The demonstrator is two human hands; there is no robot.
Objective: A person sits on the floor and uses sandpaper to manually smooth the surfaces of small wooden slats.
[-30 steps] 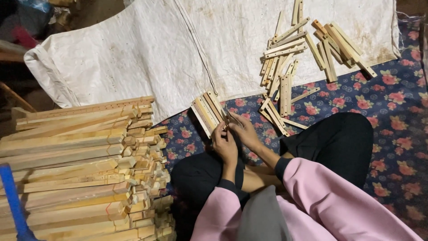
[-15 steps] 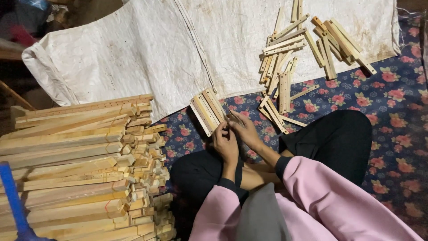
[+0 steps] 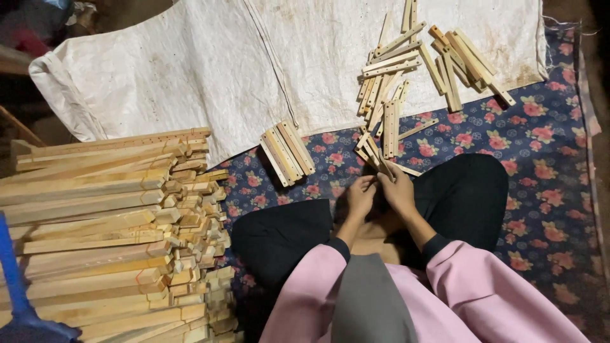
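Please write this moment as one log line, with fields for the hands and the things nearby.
left hand: on wooden slats | right hand: gripping same slats | near: small slat bundle, loose slats, white sack, stacked sticks

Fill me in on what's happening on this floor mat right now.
A person in pink sleeves sits on a dark blue floral mat, both hands together in front of the knees. The left hand and right hand hold a few short pale wooden sticks. A neat bundle of matching sticks lies apart to the left, a loose scatter of drilled wooden slats rests on the white sack cloth, and a big stack of long wooden slats sits at far left.
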